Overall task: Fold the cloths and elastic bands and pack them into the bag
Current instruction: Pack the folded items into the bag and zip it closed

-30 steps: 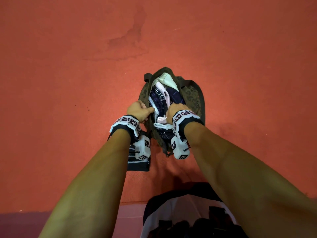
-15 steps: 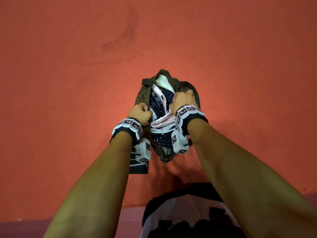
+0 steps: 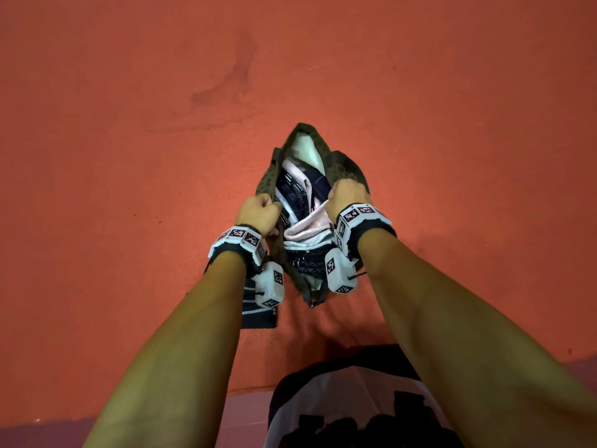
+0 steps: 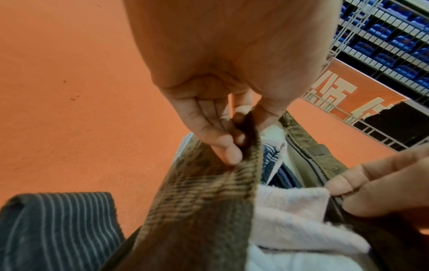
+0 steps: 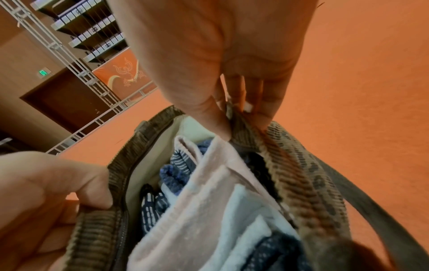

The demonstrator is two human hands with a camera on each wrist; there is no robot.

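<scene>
A brown leopard-print corduroy bag (image 3: 342,171) stands on the orange floor, its mouth held apart. My left hand (image 3: 258,213) pinches the bag's left rim (image 4: 234,152). My right hand (image 3: 347,197) pinches the right rim (image 5: 236,119). Inside stand folded pink cloths (image 3: 305,226), pale blue cloths (image 5: 246,220) and navy patterned cloths (image 3: 298,189). A dark elastic band with pale stripes (image 3: 258,313) lies on the floor beside the bag, partly under my left wrist; in the left wrist view that band (image 4: 55,229) sits at lower left.
Bare orange floor (image 3: 129,124) lies all around the bag. A metal railing with an orange banner (image 4: 348,99) and rows of seats show far behind. My dark and white shirt (image 3: 342,405) is at the bottom edge.
Both hands have shifted up the bag's rim and drawn its two sides closer, narrowing the mouth. The right hand moved from the cloths' near end to the right rim.
</scene>
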